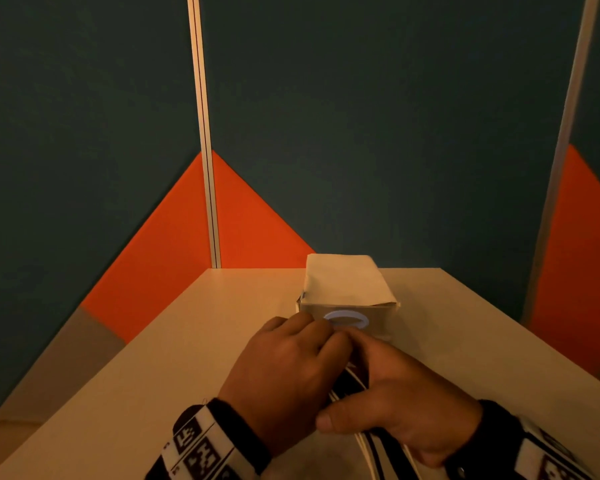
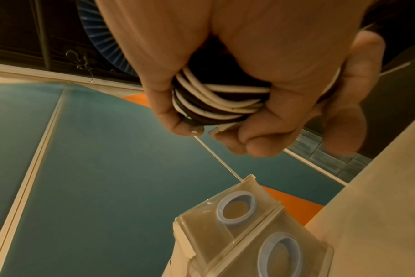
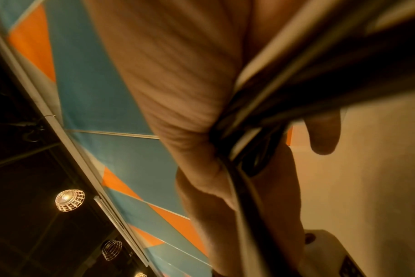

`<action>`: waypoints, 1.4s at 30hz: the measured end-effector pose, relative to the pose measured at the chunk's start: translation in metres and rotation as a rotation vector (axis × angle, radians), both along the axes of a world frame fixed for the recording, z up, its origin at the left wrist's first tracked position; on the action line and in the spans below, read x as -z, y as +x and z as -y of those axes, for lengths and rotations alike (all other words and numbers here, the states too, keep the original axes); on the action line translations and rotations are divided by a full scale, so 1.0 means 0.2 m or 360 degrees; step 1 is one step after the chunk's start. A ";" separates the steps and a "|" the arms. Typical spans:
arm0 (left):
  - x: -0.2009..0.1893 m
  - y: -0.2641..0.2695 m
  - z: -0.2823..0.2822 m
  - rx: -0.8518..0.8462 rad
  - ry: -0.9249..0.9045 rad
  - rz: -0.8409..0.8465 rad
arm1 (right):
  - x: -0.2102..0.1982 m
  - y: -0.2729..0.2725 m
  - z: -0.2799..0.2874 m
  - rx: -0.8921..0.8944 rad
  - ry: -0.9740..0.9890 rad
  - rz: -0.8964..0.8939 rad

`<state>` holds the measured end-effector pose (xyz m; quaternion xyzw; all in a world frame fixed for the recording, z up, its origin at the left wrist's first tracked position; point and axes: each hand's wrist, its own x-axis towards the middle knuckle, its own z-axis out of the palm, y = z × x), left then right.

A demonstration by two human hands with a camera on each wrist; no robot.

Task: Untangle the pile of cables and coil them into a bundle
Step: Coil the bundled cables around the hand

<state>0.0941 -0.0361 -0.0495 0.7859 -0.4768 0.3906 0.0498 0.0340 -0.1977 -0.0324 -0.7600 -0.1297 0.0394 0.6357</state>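
Observation:
Both hands meet over the near middle of the table, holding one coil of black and white cables. My left hand curls its fingers round the coil; in the left wrist view several white and black loops show between thumb and fingers. My right hand grips the same coil from the right, thumb pointing left. Loose strands run from it toward the bottom edge. Up close in the right wrist view, the cables cross the palm, blurred.
A clear plastic box with a cream top and blue rings on its front stands just beyond the hands. The pale table ends at teal and orange partition walls; its left edge runs diagonally.

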 end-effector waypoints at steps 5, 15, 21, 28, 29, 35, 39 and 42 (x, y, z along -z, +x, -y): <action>0.00 -0.01 0.01 0.0041 -0.0071 -0.0003 | 0.00 0.01 0.00 -0.0005 0.0111 -0.0068; -0.02 -0.02 0.00 -0.0061 -0.0047 -0.0046 | 0.01 0.01 -0.02 0.0158 0.0149 -0.0068; -0.03 -0.02 -0.02 -0.0097 -0.0022 -0.0042 | 0.00 0.00 -0.04 0.0218 0.0044 -0.0131; -0.08 0.00 -0.06 -0.0391 -0.0114 -0.0170 | -0.05 -0.04 0.00 0.0098 0.0023 -0.0461; -0.08 0.01 -0.07 -0.0443 -0.0105 -0.0192 | -0.06 -0.05 -0.01 0.0000 0.0087 -0.0554; -0.12 0.07 -0.16 -0.0558 -0.0082 -0.0364 | -0.12 -0.10 0.03 -0.0200 0.0174 -0.0833; -0.12 0.07 -0.17 -0.0530 -0.0196 -0.0644 | -0.17 -0.08 0.13 -0.0174 0.0465 -0.0720; -0.12 0.06 -0.17 -0.0379 -0.0390 -0.1016 | -0.17 -0.08 0.12 -0.0158 0.0451 -0.0657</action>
